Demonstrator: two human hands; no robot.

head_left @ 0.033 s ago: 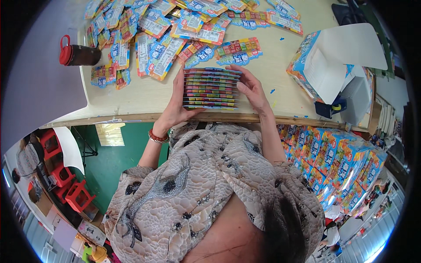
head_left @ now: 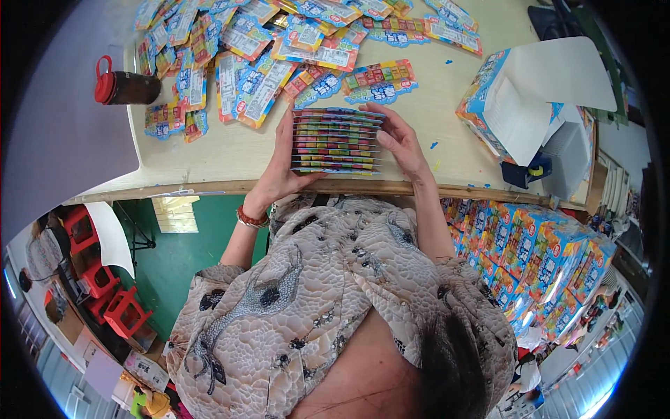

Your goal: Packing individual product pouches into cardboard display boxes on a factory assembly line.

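Observation:
A row of colourful candy blister packs [head_left: 336, 143] stands on edge, pressed together, near the front edge of the table. Along its left side lies my left hand [head_left: 281, 167], fingers up the side and thumb at the near corner, gripping it. My right hand [head_left: 401, 143] closes on the row's right end, with its fingers at the far corner and its thumb beside the packs. Beyond my hands, a loose heap of similar packs [head_left: 255, 84] covers the back left of the table, some face up and others showing their backs.
A dark bottle with a red lid [head_left: 136, 89] lies left of the heap. At the right is an open display carton [head_left: 520, 115], with a blue tape dispenser [head_left: 525, 173] in front of it. Stacked printed cartons [head_left: 527, 251] stand below the table's right side; red stools [head_left: 125, 313] are at lower left.

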